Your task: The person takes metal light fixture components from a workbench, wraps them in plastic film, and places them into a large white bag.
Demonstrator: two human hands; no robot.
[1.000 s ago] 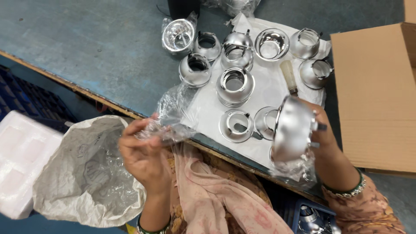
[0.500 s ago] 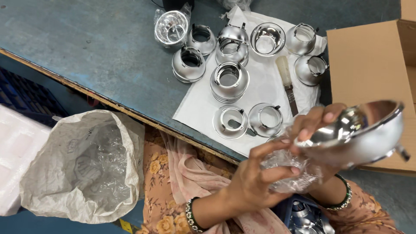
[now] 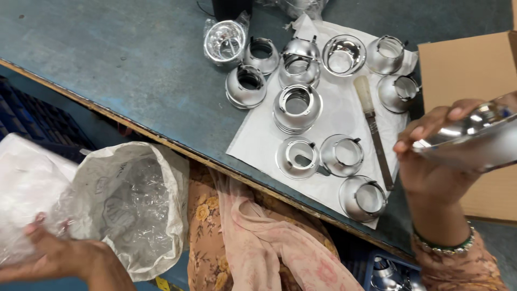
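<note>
**Bare reflector in right hand, left hand at the sack**

Head view only. Worn blue-grey table across the upper frame, front edge running diagonally from the left side down to the lower right. White paper sheet towards the table's right end, overhanging the front edge a little. About a dozen small polished metal cups on and just beside the sheet, plus one plastic-wrapped cup off its far left corner. Brush lying across the sheet's right part. Cardboard box at the table's right edge.

Right hand: thumb and fingers clamped on the rim of a large shiny reflector bowl, held tilted above the table's right end, in front of the box, touching nothing else. Partly cut off by the frame edge.

Left hand: below the table's front edge, low left, fingers curled onto the rim of the white sack. Sack mouth open, clear crumpled film inside. Exact contents of that grip hard to tell.

Judged step: bowl unwrapped and in hand, wrapping dealt with at the sack. Any set-down calls for a free patch. Sheet nearly full; open room mostly on the bare table left of the sheet. Tight near the brush and the front-edge cup. Blue crate below the right end.
</note>
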